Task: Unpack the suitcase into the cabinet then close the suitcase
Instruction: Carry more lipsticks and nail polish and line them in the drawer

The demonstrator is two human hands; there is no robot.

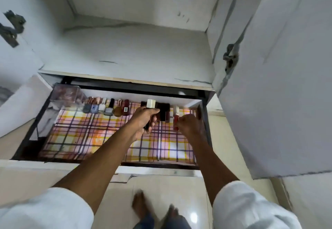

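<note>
Both hands reached into the open drawer (pixel 203 114) at the middle of the frame. The left hand (pixel 143 123) was closed around a dark bottle with a white cap (pixel 150 104), held just in front of the row of small bottles (pixel 107 107) along the drawer's back wall. The right hand (pixel 186 123) was curled around a red bottle (pixel 176 121) near the drawer's right side. A checked cloth (pixel 86 135) lined the drawer.
</note>
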